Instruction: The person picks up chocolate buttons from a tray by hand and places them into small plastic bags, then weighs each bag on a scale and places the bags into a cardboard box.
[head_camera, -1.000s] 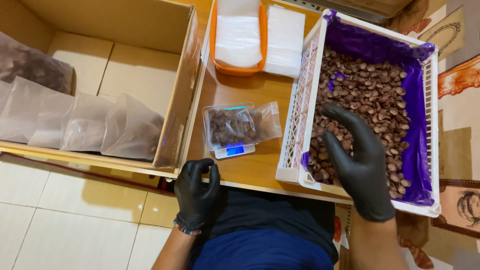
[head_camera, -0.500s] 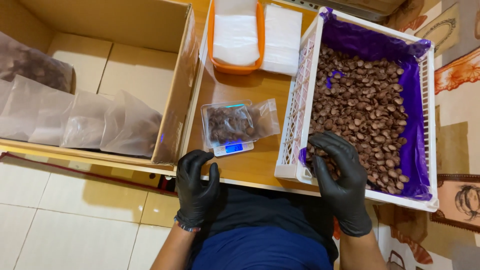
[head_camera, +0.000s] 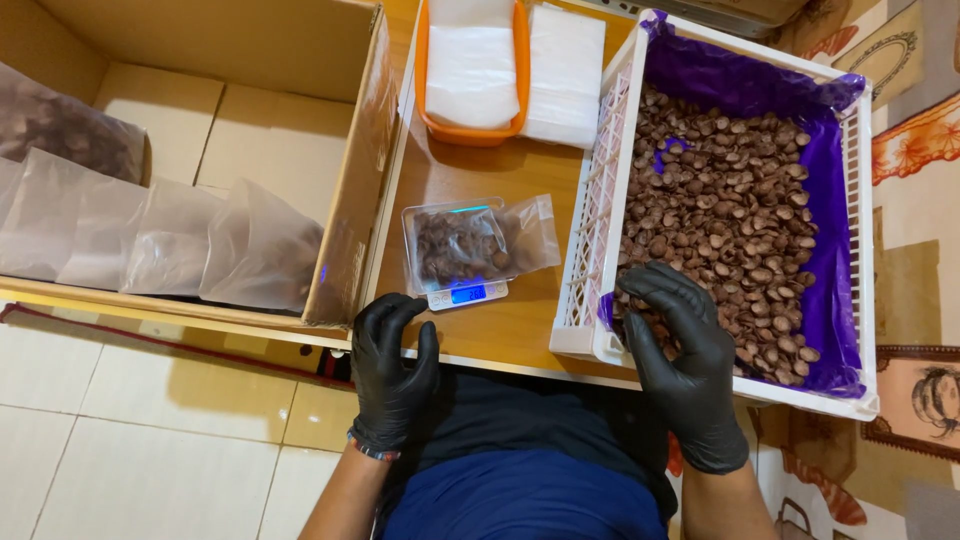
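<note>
Black gloves on left hand (head_camera: 392, 372) and right hand (head_camera: 683, 362); brown nuts (head_camera: 730, 215) in a white crate (head_camera: 600, 200) lined purple; orange tray (head_camera: 470, 132); blue-lit scale (head_camera: 467, 294)

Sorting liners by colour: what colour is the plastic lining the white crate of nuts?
Purple liner, seen in the head view.

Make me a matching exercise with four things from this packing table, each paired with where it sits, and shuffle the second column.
Things:
1. Clear bag of brown nuts
2. Right hand
3. Left hand
4. Orange tray

Places:
A. At the table's near edge, in front of the small digital scale
B. At the far end of the table, holding white sheets
C. On the scale
D. Over the near corner of the white crate lined in purple

Pairs: 1-C, 2-D, 3-A, 4-B
</note>
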